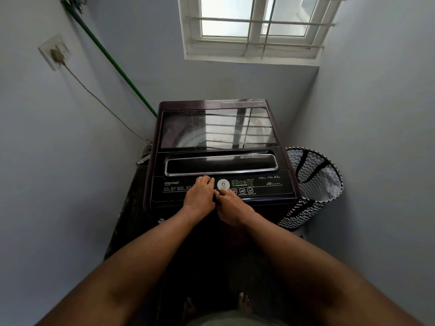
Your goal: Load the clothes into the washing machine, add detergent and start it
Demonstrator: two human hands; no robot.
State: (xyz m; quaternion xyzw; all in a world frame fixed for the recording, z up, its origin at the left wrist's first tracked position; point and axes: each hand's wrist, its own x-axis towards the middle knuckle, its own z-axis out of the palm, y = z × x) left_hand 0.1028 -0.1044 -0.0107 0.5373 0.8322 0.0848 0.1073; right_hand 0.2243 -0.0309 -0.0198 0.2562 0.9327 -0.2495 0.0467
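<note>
A dark purple top-loading washing machine (219, 147) stands in front of me with its glass lid (216, 128) down. Along its front runs a black control panel (270, 184) with a white round badge (223, 184) and lit green indicators (239, 183). My left hand (200, 196) lies on the panel just left of the badge, fingers curled on the surface. My right hand (231, 205) is beside it, touching it, with fingertips pressing at the panel's buttons below the badge. Neither hand holds an object. No clothes or detergent are visible.
A black-and-white zigzag laundry basket (313, 187) stands to the right of the machine, its visible interior bare. A green pipe (113, 60) and a cord from a wall socket (55, 52) run down the left wall. A barred window (254, 27) is above. Walls close in on both sides.
</note>
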